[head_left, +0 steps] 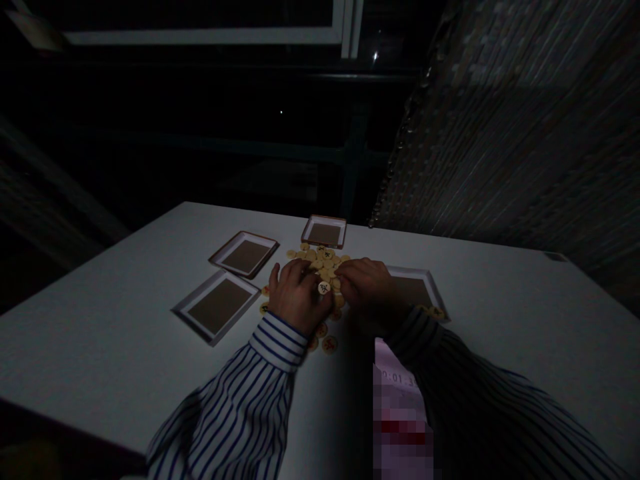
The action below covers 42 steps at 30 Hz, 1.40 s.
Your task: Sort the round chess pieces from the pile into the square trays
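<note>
Round wooden Chinese chess pieces (pixel 327 255) lie in a loose pile in the middle of the white table, some with dark or red characters facing up. My left hand (pixel 293 293) rests over the left side of the pile, its thumb and index finger closed about a single Chinese chess piece (pixel 324 288) with a dark character. On the pile's right side is my right hand (pixel 367 287), fingers bent and pinched together at the pieces; what lies between its fingertips is hidden. Closer to me, several red-marked pieces (pixel 329 344) lie near my left wrist.
Shallow box halves surround the pile: a brown-edged tray (pixel 273 248) and a white-rimmed tray (pixel 183 309) at left, another (pixel 306 241) behind, and one (pixel 434 283) partly behind my right arm, with pieces by its near edge. A lit phone-like screen (pixel 395 373) shows below my right sleeve. A bead curtain (pixel 500 133) hangs at right.
</note>
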Each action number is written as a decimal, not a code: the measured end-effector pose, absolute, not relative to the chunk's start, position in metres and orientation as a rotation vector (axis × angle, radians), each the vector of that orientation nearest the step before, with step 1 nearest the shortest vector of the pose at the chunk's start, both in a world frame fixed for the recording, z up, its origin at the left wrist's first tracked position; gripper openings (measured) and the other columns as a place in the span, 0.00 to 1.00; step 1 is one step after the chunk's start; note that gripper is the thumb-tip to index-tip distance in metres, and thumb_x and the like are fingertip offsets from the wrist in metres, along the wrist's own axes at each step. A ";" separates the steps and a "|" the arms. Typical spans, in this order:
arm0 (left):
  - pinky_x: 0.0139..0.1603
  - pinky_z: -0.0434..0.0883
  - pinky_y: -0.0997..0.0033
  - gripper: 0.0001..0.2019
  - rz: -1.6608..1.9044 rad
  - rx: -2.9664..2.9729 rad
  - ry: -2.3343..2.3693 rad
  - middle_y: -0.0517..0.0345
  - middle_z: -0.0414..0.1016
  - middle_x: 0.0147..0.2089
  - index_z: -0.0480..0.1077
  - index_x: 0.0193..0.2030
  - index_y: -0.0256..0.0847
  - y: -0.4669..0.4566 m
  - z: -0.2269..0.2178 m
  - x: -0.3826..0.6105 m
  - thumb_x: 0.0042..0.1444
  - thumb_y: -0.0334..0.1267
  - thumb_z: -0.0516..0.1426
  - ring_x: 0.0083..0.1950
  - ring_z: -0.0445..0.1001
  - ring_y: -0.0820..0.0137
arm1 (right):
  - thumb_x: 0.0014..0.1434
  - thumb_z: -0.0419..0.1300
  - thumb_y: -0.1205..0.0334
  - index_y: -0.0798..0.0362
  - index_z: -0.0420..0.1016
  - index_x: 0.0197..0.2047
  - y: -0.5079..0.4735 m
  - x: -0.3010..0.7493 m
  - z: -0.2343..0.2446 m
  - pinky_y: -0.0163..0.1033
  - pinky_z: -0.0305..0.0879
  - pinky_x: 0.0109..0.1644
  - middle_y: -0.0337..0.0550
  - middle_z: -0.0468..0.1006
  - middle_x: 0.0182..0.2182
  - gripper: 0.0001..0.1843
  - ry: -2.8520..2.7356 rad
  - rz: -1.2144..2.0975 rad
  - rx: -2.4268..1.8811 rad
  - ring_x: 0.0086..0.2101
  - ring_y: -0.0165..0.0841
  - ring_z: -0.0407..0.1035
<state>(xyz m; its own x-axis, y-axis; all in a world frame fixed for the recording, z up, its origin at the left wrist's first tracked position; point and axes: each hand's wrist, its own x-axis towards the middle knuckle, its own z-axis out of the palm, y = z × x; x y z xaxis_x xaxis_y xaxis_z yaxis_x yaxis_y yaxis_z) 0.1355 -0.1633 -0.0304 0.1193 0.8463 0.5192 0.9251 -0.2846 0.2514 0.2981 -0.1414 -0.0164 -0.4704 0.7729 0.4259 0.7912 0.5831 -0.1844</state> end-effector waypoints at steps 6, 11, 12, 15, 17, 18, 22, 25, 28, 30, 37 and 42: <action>0.61 0.49 0.49 0.11 -0.991 -2.250 -1.709 0.52 0.70 0.50 0.72 0.36 0.43 -0.165 -0.028 0.134 0.47 0.43 0.56 0.55 0.63 0.58 | 0.57 0.50 0.65 0.53 0.72 0.41 -0.142 0.298 -0.013 0.41 0.54 0.46 0.44 0.75 0.42 0.12 -2.331 -0.057 -1.287 0.42 0.34 0.65; 0.61 0.50 0.52 0.11 -1.052 -2.255 -1.661 0.53 0.71 0.49 0.72 0.37 0.43 -0.165 -0.028 0.134 0.50 0.44 0.55 0.55 0.64 0.60 | 0.56 0.51 0.66 0.54 0.72 0.42 -0.140 0.302 -0.006 0.41 0.55 0.47 0.44 0.75 0.42 0.12 -2.281 -0.082 -1.306 0.43 0.35 0.65; 0.61 0.50 0.52 0.11 -1.061 -2.257 -1.654 0.52 0.71 0.49 0.72 0.38 0.43 -0.165 -0.027 0.134 0.50 0.44 0.55 0.55 0.64 0.61 | 0.56 0.51 0.66 0.54 0.73 0.41 -0.139 0.303 -0.005 0.41 0.55 0.47 0.44 0.75 0.42 0.12 -2.265 -0.086 -1.297 0.42 0.35 0.65; 0.61 0.51 0.53 0.11 -1.085 -2.263 -1.646 0.52 0.71 0.49 0.71 0.38 0.42 -0.165 -0.027 0.134 0.49 0.44 0.56 0.55 0.64 0.61 | 0.56 0.51 0.66 0.54 0.73 0.40 -0.136 0.308 0.000 0.42 0.55 0.47 0.44 0.76 0.42 0.12 -2.235 -0.101 -1.269 0.42 0.35 0.66; 0.61 0.51 0.53 0.11 -1.096 -2.270 -1.641 0.52 0.71 0.48 0.71 0.38 0.42 -0.164 -0.026 0.134 0.49 0.44 0.56 0.54 0.65 0.61 | 0.55 0.51 0.66 0.54 0.73 0.40 -0.136 0.312 0.005 0.42 0.56 0.47 0.44 0.76 0.42 0.12 -2.229 -0.115 -1.263 0.42 0.35 0.66; 0.60 0.52 0.53 0.11 -1.101 -2.274 -1.638 0.52 0.72 0.48 0.71 0.38 0.42 -0.165 -0.026 0.135 0.49 0.44 0.56 0.54 0.65 0.61 | 0.55 0.51 0.66 0.54 0.73 0.40 -0.136 0.314 0.007 0.42 0.56 0.47 0.45 0.76 0.41 0.12 -2.226 -0.119 -1.266 0.42 0.35 0.66; 0.60 0.53 0.55 0.11 -1.122 -2.282 -1.635 0.52 0.72 0.47 0.71 0.37 0.43 -0.166 -0.025 0.138 0.50 0.45 0.55 0.53 0.66 0.62 | 0.55 0.51 0.66 0.55 0.74 0.40 -0.142 0.324 0.015 0.43 0.56 0.48 0.45 0.77 0.40 0.12 -2.221 -0.112 -1.301 0.41 0.36 0.67; 0.59 0.53 0.56 0.11 -1.134 -2.298 -1.602 0.52 0.73 0.46 0.71 0.36 0.42 -0.167 -0.025 0.141 0.51 0.45 0.55 0.52 0.67 0.63 | 0.56 0.51 0.67 0.56 0.74 0.40 -0.145 0.333 0.017 0.43 0.57 0.48 0.45 0.77 0.40 0.13 -2.240 -0.100 -1.324 0.41 0.35 0.68; 0.59 0.54 0.56 0.11 -1.146 -2.324 -1.550 0.52 0.73 0.45 0.71 0.37 0.41 -0.167 -0.027 0.144 0.51 0.44 0.55 0.51 0.67 0.63 | 0.56 0.51 0.67 0.56 0.75 0.40 -0.146 0.343 0.019 0.42 0.59 0.48 0.45 0.78 0.39 0.13 -2.244 -0.096 -1.319 0.40 0.35 0.69; 0.59 0.54 0.55 0.11 -1.163 -2.342 -1.517 0.52 0.73 0.45 0.71 0.38 0.41 -0.166 -0.029 0.146 0.50 0.43 0.56 0.51 0.67 0.62 | 0.56 0.51 0.66 0.56 0.75 0.40 -0.146 0.349 0.020 0.41 0.60 0.47 0.45 0.78 0.38 0.13 -2.249 -0.086 -1.310 0.40 0.35 0.69; 0.58 0.55 0.53 0.11 -1.202 -2.368 -1.491 0.52 0.74 0.43 0.71 0.37 0.40 -0.165 -0.033 0.156 0.49 0.43 0.57 0.49 0.68 0.62 | 0.56 0.51 0.62 0.54 0.75 0.40 -0.150 0.359 0.025 0.38 0.63 0.44 0.43 0.78 0.37 0.13 -2.292 0.050 -1.312 0.38 0.34 0.70; 0.59 0.53 0.53 0.10 -1.165 -2.414 -1.495 0.53 0.75 0.43 0.71 0.38 0.41 -0.167 -0.025 0.164 0.50 0.42 0.56 0.49 0.69 0.63 | 0.56 0.52 0.61 0.52 0.75 0.38 -0.154 0.361 0.030 0.36 0.63 0.42 0.40 0.78 0.35 0.12 -2.295 0.186 -1.345 0.36 0.33 0.70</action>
